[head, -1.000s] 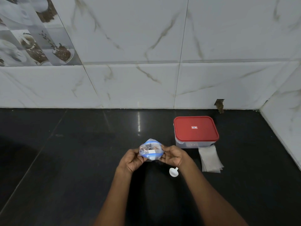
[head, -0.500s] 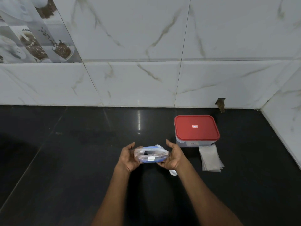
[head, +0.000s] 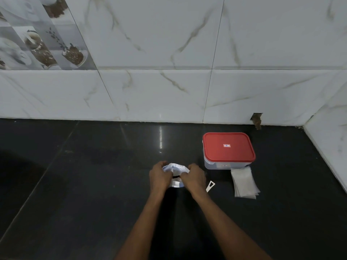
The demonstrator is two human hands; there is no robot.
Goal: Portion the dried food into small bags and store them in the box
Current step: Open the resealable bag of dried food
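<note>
Both hands are at the pouch (head: pixel 176 168), low over the dark counter (head: pixel 93 184) in the middle of the scene. The left hand (head: pixel 159 176) grips its left edge and the right hand (head: pixel 193 177) grips its right edge, fingers curled in toward each other over the top. The pouch runs left to right between them, so each hand has one end. Its mouth is hidden under the knuckles, and whether it is open or sealed cannot be told (nor how much dried food is inside).

Everything else the task needs lies to the right. The scoop (head: pixel 210 186) rests just beside the right wrist, with only its handle showing. The stack of bags (head: pixel 244 182) is further right, touching the near side of the box (head: pixel 216 164). The box sits right and far of the hands, its red lid (head: pixel 228 147) on.

The right hand is the nearer one to the scoop, bags and box, so it looks best placed to reach for them while the left keeps the pouch steady. The lid would have to come off before anything is stored
</note>
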